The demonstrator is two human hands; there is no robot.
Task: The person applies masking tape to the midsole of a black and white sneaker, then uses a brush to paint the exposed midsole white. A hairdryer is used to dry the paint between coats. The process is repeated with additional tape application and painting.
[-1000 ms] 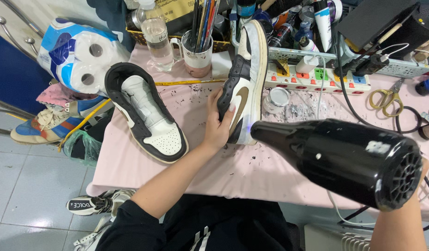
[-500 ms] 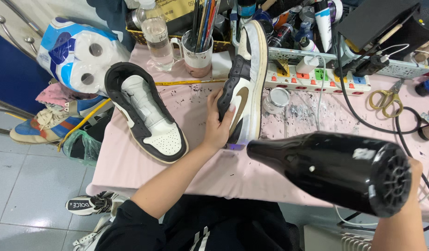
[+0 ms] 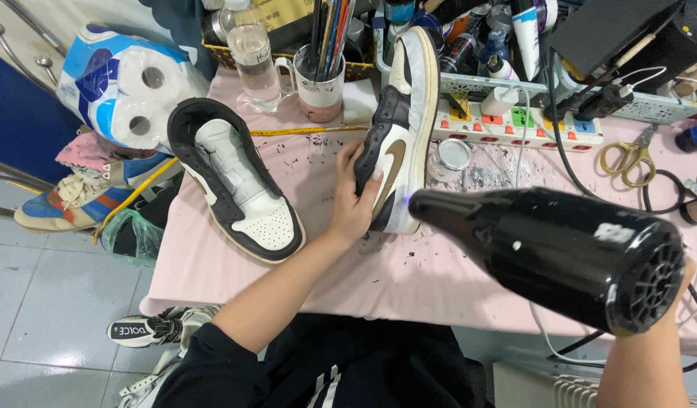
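Grip of the left hand (image 3: 357,198) is clamped on the upturned sneaker (image 3: 400,128), stood on edge at the table (image 3: 409,279) centre so its sole faces the black hair dryer (image 3: 560,253), which is gripped at near right by the mostly hidden right hand (image 3: 684,283). A matching sneaker (image 3: 231,177) is laid flat at left.

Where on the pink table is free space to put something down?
The pink table is bare along its near edge, between the flat-lying sneaker and the left hand, and under the black hair dryer. The back is crowded: brush mug, water bottle, power strip, scissors.
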